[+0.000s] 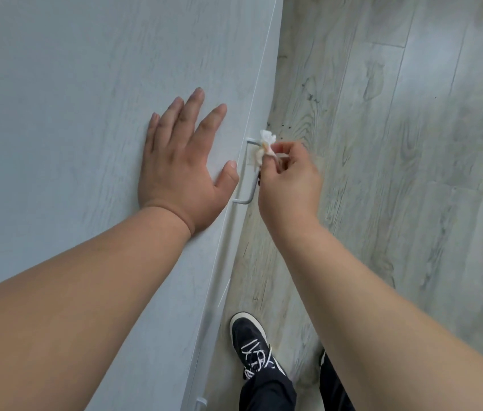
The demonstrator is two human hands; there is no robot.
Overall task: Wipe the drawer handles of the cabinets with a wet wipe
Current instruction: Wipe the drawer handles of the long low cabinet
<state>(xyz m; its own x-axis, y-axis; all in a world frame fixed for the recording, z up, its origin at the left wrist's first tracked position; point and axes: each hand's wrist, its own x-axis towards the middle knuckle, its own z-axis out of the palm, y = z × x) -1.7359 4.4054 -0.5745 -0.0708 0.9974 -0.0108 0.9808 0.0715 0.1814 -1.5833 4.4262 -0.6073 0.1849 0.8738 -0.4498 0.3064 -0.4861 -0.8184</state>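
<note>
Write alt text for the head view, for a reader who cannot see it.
The right hand pinches a crumpled wet wipe against the far end of a metal drawer handle on a grey cabinet. The left hand lies flat on the cabinet beside it; a black shoe stands on the floor.

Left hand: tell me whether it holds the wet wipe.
No: the left hand lies flat on the cabinet panel, fingers straight, while the right hand pinches the wet wipe at the handle.
</note>
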